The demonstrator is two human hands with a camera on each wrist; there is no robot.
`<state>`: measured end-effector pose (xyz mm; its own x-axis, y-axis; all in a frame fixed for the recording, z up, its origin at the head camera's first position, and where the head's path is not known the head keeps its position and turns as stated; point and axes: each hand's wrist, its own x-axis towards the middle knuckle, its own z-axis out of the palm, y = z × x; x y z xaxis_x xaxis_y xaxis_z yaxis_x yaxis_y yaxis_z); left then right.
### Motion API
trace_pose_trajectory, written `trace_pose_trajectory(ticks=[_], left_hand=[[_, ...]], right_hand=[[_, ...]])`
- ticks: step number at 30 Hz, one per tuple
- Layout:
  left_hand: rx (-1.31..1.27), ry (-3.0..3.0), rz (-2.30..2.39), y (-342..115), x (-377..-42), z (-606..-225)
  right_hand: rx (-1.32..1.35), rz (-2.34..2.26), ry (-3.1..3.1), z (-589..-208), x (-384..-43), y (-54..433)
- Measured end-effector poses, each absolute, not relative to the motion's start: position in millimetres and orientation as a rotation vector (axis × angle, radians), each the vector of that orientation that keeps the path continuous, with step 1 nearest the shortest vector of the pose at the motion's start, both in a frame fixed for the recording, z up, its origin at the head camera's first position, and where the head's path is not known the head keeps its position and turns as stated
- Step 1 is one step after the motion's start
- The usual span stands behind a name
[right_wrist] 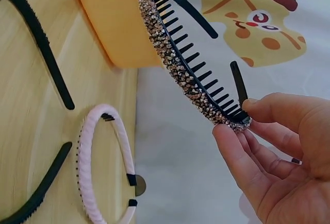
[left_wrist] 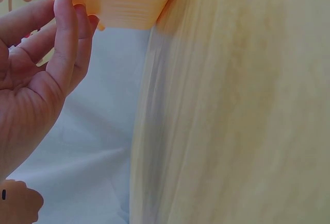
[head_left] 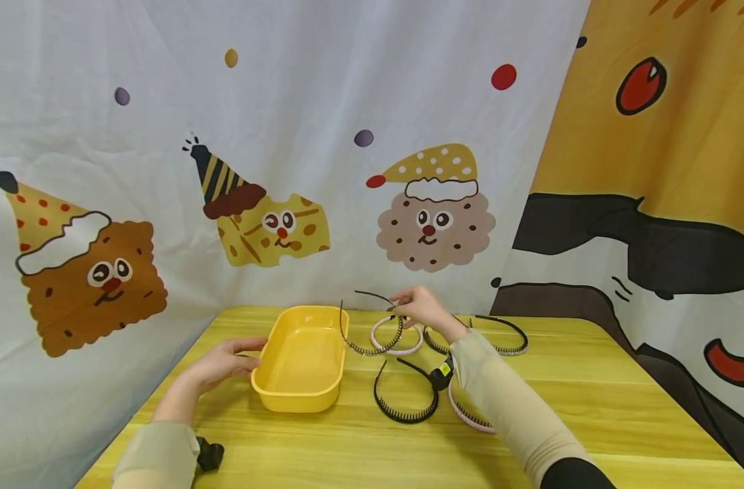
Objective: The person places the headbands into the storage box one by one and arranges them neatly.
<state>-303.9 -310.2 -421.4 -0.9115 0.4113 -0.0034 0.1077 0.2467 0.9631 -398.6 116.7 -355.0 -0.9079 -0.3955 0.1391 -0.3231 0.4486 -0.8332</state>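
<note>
Between thumb and fingers, my right hand (head_left: 425, 310) pinches one end of a black toothed headband (right_wrist: 178, 62) covered with glittery stones. It is held up off the table, beside the right rim of a yellow plastic tray (head_left: 301, 403). At the tray's left side, my left hand (head_left: 224, 361) touches the outer wall below the rim with its fingertips, fingers fairly straight. No contents show in the tray. A pink headband (right_wrist: 87, 167) lies below the right hand. Nearer the front is a black toothed headband (head_left: 405, 418).
Another pink headband (head_left: 470, 420) lies partly behind the right forearm. A dark, glittery headband (head_left: 520, 345) rests at the back right, near a further one half hidden by the wrist. The wooden table (head_left: 347, 455) meets a printed cloth (head_left: 347, 81) behind.
</note>
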Motion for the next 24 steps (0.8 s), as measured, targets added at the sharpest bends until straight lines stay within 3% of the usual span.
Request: trace_pose_trajectory(ticks=[24], left_hand=[[0.47, 2.267, 1.721, -309.7, -303.6, -420.1]], right_hand=[[-0.626, -1.527, 2.518, -355.7, -400.9, 81.1]])
